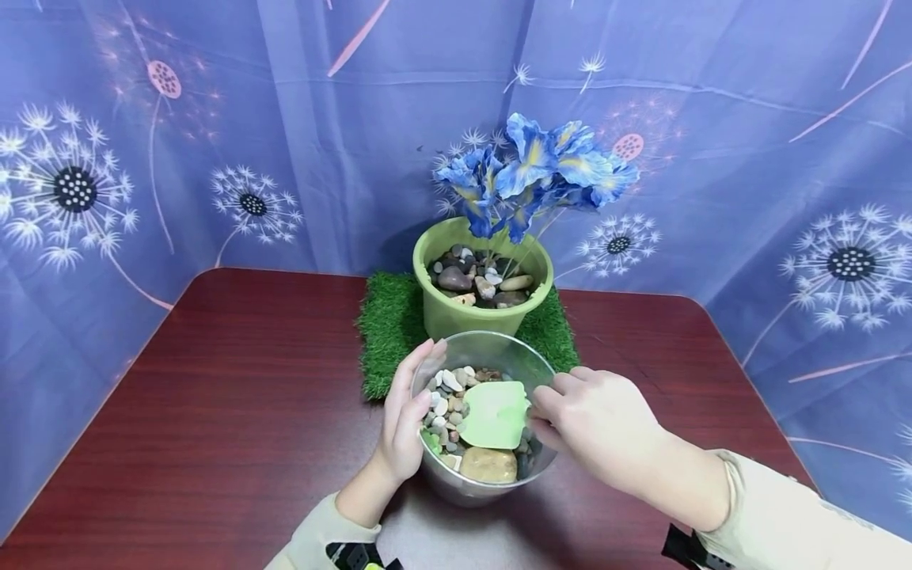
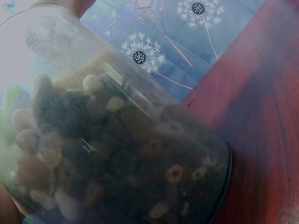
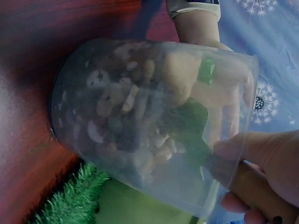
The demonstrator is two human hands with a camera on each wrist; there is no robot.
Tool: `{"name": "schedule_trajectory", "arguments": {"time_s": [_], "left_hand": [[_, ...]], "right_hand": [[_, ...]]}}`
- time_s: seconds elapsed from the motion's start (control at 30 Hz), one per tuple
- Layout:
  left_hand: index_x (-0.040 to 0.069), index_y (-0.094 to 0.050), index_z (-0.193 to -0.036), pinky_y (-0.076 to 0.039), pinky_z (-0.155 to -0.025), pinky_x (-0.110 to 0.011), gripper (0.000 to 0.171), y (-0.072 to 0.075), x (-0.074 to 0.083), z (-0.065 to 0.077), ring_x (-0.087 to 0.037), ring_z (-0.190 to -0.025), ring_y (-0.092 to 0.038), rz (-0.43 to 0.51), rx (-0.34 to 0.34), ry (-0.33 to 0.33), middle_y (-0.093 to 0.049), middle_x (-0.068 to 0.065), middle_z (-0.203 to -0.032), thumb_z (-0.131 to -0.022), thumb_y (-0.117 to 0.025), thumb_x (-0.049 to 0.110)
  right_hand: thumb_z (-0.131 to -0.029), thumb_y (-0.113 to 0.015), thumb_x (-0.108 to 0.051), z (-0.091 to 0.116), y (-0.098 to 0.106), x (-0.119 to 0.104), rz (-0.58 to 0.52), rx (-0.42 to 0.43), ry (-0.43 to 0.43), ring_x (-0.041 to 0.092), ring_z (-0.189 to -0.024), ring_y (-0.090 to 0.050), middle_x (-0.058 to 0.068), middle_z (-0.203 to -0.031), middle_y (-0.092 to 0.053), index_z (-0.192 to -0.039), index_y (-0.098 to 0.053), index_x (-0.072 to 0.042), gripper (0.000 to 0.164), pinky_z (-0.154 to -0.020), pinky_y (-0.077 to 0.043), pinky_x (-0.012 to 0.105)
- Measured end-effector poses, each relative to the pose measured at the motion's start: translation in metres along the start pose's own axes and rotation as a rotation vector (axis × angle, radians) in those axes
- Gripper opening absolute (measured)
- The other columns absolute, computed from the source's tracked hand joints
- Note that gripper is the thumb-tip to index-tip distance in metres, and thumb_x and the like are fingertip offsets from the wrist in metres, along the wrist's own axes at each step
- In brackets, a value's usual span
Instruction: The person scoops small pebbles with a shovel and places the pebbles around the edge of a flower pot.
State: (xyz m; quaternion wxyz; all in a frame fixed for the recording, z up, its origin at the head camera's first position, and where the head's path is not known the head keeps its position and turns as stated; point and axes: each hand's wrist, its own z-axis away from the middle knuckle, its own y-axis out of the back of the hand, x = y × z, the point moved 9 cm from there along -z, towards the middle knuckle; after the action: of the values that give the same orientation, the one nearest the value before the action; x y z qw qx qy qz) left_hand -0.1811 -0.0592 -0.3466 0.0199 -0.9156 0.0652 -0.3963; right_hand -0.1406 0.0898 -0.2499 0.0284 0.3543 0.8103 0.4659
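A clear plastic bucket [image 1: 456,492], tilted slightly, holds many pebbles [image 1: 450,396] and a large tan stone [image 1: 488,465]. My left hand [image 1: 404,416] rests along its left outer wall with the fingers fairly straight. With my right hand [image 1: 594,419] I grip the wooden handle [image 3: 254,186] of a small garden shovel. The shovel's light green blade [image 1: 495,415] is inside the bucket, over the pebbles. Whether any pebbles lie under the blade is hidden. In the left wrist view, the bucket's cloudy wall [image 2: 140,140] fills most of the picture.
Right behind the bucket stands a green flowerpot [image 1: 470,317] with stones and blue artificial irises [image 1: 534,170]. It sits on an artificial grass mat [image 1: 388,332]. The dark red table [image 1: 271,396] extends to both sides, with a blue dandelion-print curtain [image 1: 342,142] behind.
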Motion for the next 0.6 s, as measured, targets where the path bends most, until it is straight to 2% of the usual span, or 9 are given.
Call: {"name": "schedule_trajectory", "arguments": {"time_s": [0.17, 0.43, 0.6], "left_hand": [[-0.020, -0.027, -0.134, -0.035, -0.112, -0.033, 0.052, -0.002, 0.001, -0.002, -0.031, -0.127, -0.046, -0.008, -0.004, -0.022, -0.043, -0.040, -0.130, -0.087, -0.028, 0.001], [-0.020, -0.027, -0.134, -0.036, -0.110, -0.033, 0.053, 0.002, 0.002, -0.002, -0.030, -0.125, -0.046, -0.013, 0.001, -0.030, -0.044, -0.035, -0.132, -0.087, -0.029, 0.002], [-0.021, -0.026, -0.135, -0.036, -0.111, -0.034, 0.053, -0.001, 0.001, 0.000, -0.032, -0.125, -0.046, -0.012, -0.014, -0.017, -0.043, -0.037, -0.131, -0.087, -0.029, 0.003]], "right_hand": [[-0.058, -0.077, -0.023, -0.003, -0.006, -0.009, -0.015, 0.002, 0.022, 0.011, -0.045, -0.040, -0.010, -0.054, -0.044, -0.063, -0.052, -0.019, 0.025, -0.040, -0.035, 0.022], [-0.059, -0.080, -0.028, -0.001, -0.011, -0.007, -0.039, 0.010, 0.023, 0.012, -0.047, -0.036, -0.008, -0.055, -0.041, -0.064, -0.049, -0.016, 0.033, -0.042, -0.033, 0.022], [-0.063, -0.078, -0.029, 0.007, -0.009, -0.003, -0.102, 0.027, 0.013, 0.010, -0.050, -0.042, -0.010, -0.058, -0.047, -0.069, -0.055, -0.017, 0.027, -0.044, -0.036, 0.022]]}}
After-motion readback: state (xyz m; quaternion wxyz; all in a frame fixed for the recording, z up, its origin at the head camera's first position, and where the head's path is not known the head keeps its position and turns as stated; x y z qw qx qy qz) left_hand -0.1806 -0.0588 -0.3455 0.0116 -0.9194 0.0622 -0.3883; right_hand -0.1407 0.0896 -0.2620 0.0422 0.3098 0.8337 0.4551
